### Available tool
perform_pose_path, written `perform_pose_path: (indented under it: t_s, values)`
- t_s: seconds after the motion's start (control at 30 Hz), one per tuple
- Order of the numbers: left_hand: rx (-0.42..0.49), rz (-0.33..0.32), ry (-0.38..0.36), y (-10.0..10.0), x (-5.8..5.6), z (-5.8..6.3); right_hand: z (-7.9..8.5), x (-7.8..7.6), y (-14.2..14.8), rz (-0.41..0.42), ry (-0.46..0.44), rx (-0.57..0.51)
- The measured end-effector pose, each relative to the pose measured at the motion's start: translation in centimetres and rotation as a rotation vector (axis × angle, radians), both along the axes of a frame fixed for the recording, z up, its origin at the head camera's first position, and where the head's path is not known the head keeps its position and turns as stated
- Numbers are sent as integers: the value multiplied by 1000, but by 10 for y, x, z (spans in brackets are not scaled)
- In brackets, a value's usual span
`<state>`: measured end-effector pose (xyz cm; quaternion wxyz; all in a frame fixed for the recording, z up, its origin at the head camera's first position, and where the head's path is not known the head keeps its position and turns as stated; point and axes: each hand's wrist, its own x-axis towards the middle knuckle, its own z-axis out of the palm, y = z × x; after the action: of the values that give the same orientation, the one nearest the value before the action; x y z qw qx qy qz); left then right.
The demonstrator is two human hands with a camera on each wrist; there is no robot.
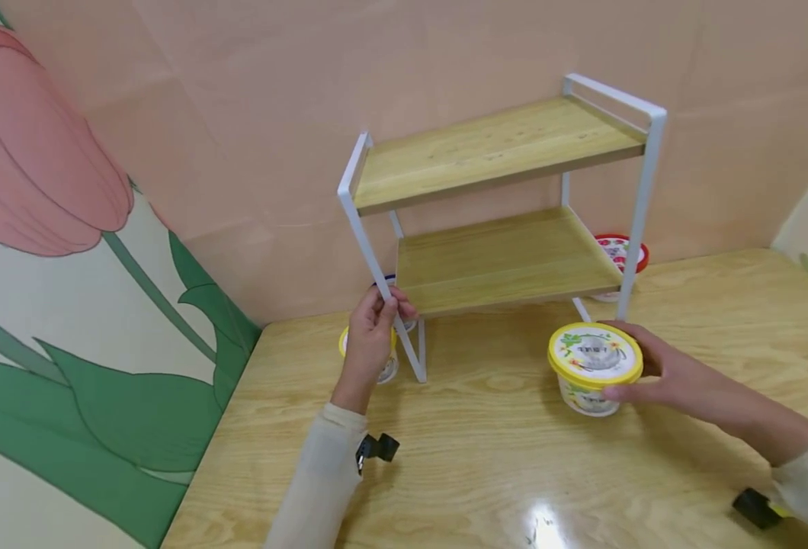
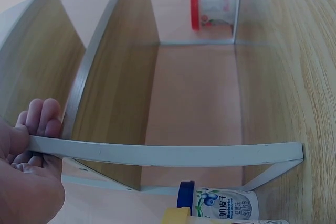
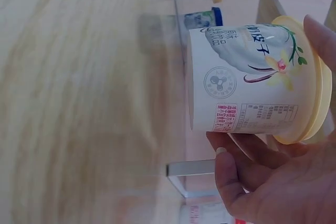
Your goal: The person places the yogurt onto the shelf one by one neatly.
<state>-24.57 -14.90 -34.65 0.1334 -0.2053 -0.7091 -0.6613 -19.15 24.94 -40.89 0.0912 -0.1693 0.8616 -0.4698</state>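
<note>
Plainly, the right hand [image 1: 678, 379] grips a "皮子" tub [image 3: 247, 80], the left hand [image 1: 368, 335] shelving [image 1: 507, 259].

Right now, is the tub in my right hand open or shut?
Shut: the head view shows a yellow lid across the whole top of the tub.

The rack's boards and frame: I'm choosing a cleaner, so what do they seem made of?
The boards look like wood or printed laminate, matte, with streaky grain. The frame is probably metal, smoothly painted white, given slim bars and rounded bends.
</note>
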Motion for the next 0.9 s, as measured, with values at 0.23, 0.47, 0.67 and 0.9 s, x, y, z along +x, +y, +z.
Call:
perform_pose_path:
  t_s: [0.23, 0.47, 0.67, 0.9]
  values:
    - [26, -14, 3, 0, 2, 1, 5, 1, 3, 7, 17, -21]
    - [18, -14, 7, 1, 2, 1, 14, 1, 7, 13, 14, -14]
    - [16, -9, 1, -1, 1, 0, 22, 1, 6, 18, 22, -18]
    - [12, -1, -6, -2, 0, 0, 32, 0, 6, 21, 63, -8]
